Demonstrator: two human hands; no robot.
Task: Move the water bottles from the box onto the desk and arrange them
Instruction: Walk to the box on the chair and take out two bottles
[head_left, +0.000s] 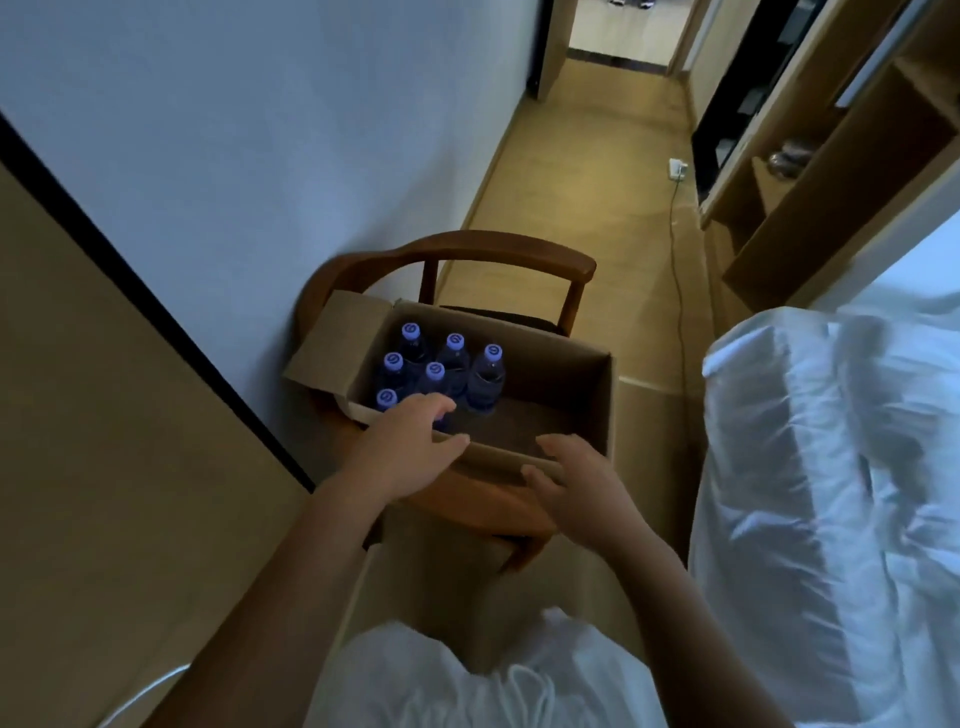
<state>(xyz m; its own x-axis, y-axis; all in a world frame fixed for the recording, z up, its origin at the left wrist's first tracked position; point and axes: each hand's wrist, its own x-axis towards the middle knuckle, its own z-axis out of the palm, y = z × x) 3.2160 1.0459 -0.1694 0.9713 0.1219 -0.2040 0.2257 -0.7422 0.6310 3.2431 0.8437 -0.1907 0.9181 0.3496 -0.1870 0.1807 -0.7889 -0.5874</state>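
A plain brown cardboard box (563, 387), flaps folded open, sits on a curved-back wooden chair (498, 254) beside a pale wall; six clear plastic water bottles (485, 379) with rounded purple caps stand upright, clustered in its left half; the left hand (410, 447) reaches over the near rim, fingers spread, while the right hand (576, 480) hovers at the rim, fingers loosely extended; rumpled white bedding (841, 467) lies at right.
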